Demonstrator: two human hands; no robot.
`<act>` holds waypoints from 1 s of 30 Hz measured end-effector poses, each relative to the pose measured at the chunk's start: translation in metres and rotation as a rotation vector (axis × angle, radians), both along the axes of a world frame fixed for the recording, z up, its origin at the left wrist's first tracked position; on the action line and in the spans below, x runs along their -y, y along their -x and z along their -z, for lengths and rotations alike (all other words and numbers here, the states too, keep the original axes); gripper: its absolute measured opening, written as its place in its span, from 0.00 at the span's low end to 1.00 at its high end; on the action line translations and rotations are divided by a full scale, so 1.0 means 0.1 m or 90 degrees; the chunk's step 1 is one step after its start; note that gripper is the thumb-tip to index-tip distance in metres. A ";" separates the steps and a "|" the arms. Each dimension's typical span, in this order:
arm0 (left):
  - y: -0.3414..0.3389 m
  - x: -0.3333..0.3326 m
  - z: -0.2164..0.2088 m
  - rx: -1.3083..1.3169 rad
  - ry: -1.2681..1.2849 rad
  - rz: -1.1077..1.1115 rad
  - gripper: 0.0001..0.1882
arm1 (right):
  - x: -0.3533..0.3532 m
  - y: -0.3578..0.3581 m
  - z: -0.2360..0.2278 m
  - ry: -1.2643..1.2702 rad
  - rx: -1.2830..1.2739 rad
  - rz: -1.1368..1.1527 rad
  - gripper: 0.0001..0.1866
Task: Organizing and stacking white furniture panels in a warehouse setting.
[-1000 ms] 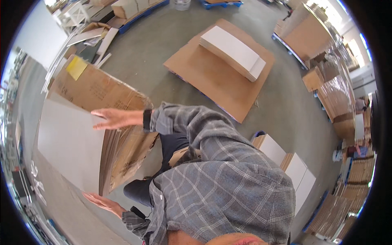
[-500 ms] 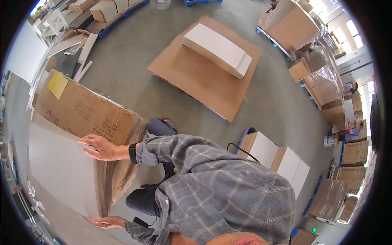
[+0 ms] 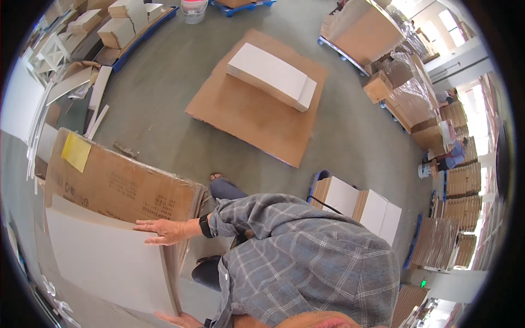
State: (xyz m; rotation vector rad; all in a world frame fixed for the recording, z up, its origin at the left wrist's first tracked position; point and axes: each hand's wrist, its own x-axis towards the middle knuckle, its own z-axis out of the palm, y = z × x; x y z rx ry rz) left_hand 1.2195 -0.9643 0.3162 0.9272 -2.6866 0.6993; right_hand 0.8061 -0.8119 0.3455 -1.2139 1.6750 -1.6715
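Observation:
A stack of large white panels (image 3: 109,257) rests at the lower left, its layered edge facing me. My right hand (image 3: 167,230) grips the panels at their upper corner, fingers stretched over the white face. At the lower corner my left hand (image 3: 183,320) holds the same edge, partly cut off by the rim of the picture. Beside and partly under the panels lies a big brown carton (image 3: 126,183) with a yellow sheet (image 3: 76,152) on it. How many panels are in my hands I cannot tell.
A cardboard-covered pallet (image 3: 235,120) bears a stack of white boards (image 3: 270,71) ahead to the right. More white boards (image 3: 377,216) lie behind me at right. Loose strips (image 3: 97,98) lean at far left. Wrapped pallets (image 3: 407,90) and a person (image 3: 454,156) are at far right.
Both hands have come toward my body, and the white panels have shifted with them relative to the brown carton. The view has tilted a little as well.

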 end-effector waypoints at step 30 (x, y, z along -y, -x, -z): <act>0.68 -0.36 -0.37 -0.245 -0.125 0.219 0.47 | -0.07 0.38 -0.09 -0.016 0.103 -0.070 0.34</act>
